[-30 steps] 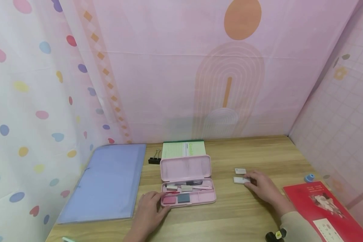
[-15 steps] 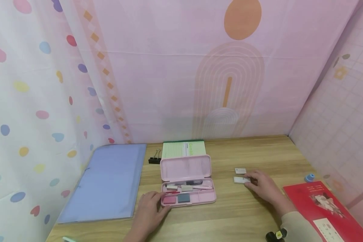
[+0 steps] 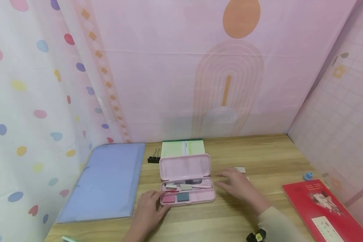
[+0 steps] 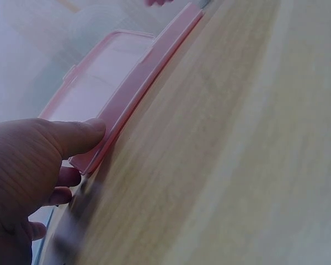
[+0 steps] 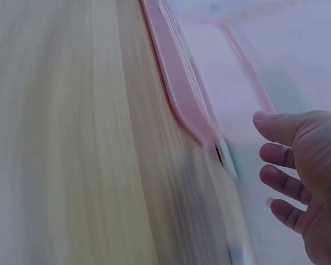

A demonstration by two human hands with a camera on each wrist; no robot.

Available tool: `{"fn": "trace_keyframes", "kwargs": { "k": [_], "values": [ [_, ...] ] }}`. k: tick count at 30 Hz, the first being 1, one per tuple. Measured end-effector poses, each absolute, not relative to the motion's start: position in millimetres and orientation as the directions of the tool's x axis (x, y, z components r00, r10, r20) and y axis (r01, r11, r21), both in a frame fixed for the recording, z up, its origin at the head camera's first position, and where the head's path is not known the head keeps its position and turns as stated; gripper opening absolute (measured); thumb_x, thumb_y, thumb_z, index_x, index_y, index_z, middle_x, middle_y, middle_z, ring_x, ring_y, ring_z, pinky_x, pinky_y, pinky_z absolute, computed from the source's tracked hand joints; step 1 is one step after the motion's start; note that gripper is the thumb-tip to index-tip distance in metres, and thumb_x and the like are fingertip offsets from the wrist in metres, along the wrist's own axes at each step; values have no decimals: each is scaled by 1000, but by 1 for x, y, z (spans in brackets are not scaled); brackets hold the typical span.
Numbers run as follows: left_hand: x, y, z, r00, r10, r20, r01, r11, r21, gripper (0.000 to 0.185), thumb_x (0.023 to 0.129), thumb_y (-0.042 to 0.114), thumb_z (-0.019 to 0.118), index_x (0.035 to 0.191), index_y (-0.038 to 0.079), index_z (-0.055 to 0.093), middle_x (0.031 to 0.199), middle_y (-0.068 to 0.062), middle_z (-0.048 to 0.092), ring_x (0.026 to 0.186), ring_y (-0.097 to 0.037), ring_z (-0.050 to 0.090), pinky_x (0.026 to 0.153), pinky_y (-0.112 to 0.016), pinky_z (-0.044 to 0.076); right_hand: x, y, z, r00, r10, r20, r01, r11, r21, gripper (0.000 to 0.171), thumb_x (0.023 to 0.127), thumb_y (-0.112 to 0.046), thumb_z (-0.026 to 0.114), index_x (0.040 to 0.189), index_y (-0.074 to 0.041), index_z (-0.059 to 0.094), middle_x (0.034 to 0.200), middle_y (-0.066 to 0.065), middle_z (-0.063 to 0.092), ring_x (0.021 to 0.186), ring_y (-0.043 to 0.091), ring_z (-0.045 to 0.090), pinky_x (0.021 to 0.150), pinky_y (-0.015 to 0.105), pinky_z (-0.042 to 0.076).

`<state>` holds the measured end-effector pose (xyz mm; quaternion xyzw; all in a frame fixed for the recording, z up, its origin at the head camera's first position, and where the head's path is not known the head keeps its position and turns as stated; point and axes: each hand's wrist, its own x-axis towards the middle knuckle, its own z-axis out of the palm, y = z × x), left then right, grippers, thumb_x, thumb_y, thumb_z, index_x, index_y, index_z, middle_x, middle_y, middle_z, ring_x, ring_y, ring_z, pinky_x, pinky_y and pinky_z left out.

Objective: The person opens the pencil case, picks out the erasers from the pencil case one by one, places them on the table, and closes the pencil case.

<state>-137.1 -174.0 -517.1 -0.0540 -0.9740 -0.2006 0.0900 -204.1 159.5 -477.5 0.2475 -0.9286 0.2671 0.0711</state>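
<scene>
An open pink pencil case (image 3: 184, 167) lies mid-table, holding pens, a pink and a grey eraser. My left hand (image 3: 149, 208) rests at its front left corner; in the left wrist view the thumb of the left hand (image 4: 38, 160) presses the pencil case (image 4: 127, 94) on its rim. My right hand (image 3: 236, 183) hovers blurred just right of the case, fingers spread and holding nothing. In the right wrist view the right hand (image 5: 303, 165) sits loose beside the pencil case (image 5: 182, 94). A small white eraser (image 3: 240, 169) peeks out behind it.
A blue folder (image 3: 106, 181) lies at the left, with a green notebook (image 3: 183, 148) and a black binder clip (image 3: 153, 158) behind the case. A red booklet (image 3: 323, 208) and a small blue object (image 3: 308, 175) are at the right. Fabric walls enclose the wooden table (image 3: 260, 154).
My right hand has left the white erasers and moved left toward the pencil case. The left hand has stayed at the case's corner.
</scene>
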Motion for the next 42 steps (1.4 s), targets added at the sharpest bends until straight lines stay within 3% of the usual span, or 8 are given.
{"fn": "trace_keyframes", "kwargs": {
  "k": [8, 12, 16, 29, 42],
  "values": [
    [-137, -175, -516, -975, 74, 209, 152, 909, 389, 54, 75, 44, 79, 118, 14, 68, 101, 0, 61, 98, -20, 53, 92, -43, 44, -212, 97, -484, -797, -558, 229, -593, 656, -467, 23, 88, -26, 70, 108, -16, 71, 101, -4, 67, 93, 12, 59, 81, 33, 51],
    [-137, -175, -517, -974, 76, 215, 157, 908, 389, 54, 75, 45, 79, 118, 14, 67, 101, 0, 60, 98, -20, 54, 93, -43, 44, -216, 77, -488, -778, -591, 213, -617, 653, -439, 22, 89, -26, 69, 108, -17, 71, 103, -7, 68, 96, 10, 59, 87, 32, 50],
    [-137, -176, -518, -973, 79, 215, 160, 907, 389, 56, 75, 45, 79, 119, 13, 67, 100, 1, 60, 97, -19, 53, 91, -42, 44, -219, 66, -491, -785, -595, 173, -603, 669, -435, 22, 89, -27, 70, 109, -19, 72, 102, -10, 67, 96, 8, 60, 88, 32, 50],
    [-137, -178, -517, -966, 86, 242, 176, 906, 384, 55, 74, 45, 80, 116, 12, 68, 98, 2, 61, 93, -18, 54, 88, -41, 45, -224, 54, -491, -804, -589, 81, -560, 704, -437, 19, 89, -30, 69, 104, -19, 76, 87, -15, 63, 78, 2, 53, 74, 24, 49],
    [-137, -176, -519, -972, 91, 216, 171, 907, 386, 56, 75, 46, 79, 119, 14, 67, 101, 1, 61, 98, -19, 54, 94, -44, 43, -218, 60, -489, -842, -528, 113, -498, 679, -539, 14, 90, -29, 68, 102, -23, 72, 93, -15, 65, 82, 3, 55, 80, 28, 51]
  ]
}}
